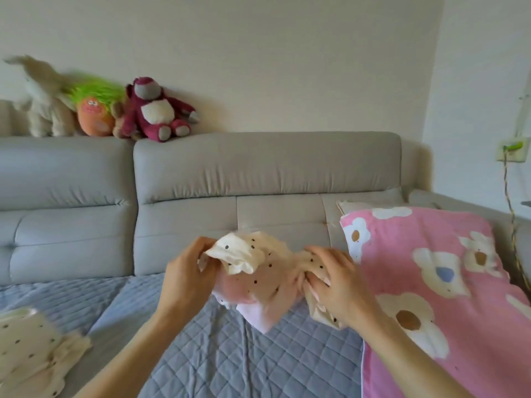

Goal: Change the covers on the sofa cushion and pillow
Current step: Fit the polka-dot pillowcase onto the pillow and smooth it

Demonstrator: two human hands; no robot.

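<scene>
The grey sofa (pixel 267 165) fills the width of the view, its padded backrest against a plain wall. A blue quilted seat cover (pixel 218 354) lies over the seat. On the right of the seat lies a pink pillow (pixel 459 326) printed with white flowers; its left edge overlaps the quilt and its upper corner meets the backrest.

At the lower left, cut by the frame edge, sits a second cream dotted piece (pixel 28 349). A wide stretch of bare quilt separates it from the hands.

Three plush toys stand on the backrest top at the left: a cream rabbit (pixel 43 104), an orange toy with green hair (pixel 94 110) and a magenta bear (pixel 155 110), all touching.

The cream dotted cover (pixel 258 271) is held above the seat, in front of the backrest, just beside the pillow's left edge. A pale pink fabric (pixel 258 317) hangs from beneath it, possibly the cushion inside; blur prevents certainty.

The left hand (pixel 186 271) has its grip clenched on the cover's bunched left end. The right hand (pixel 333 280) has its grip gathered round the right end.

A wall socket (pixel 513 150) with a green plug sits at far right.
</scene>
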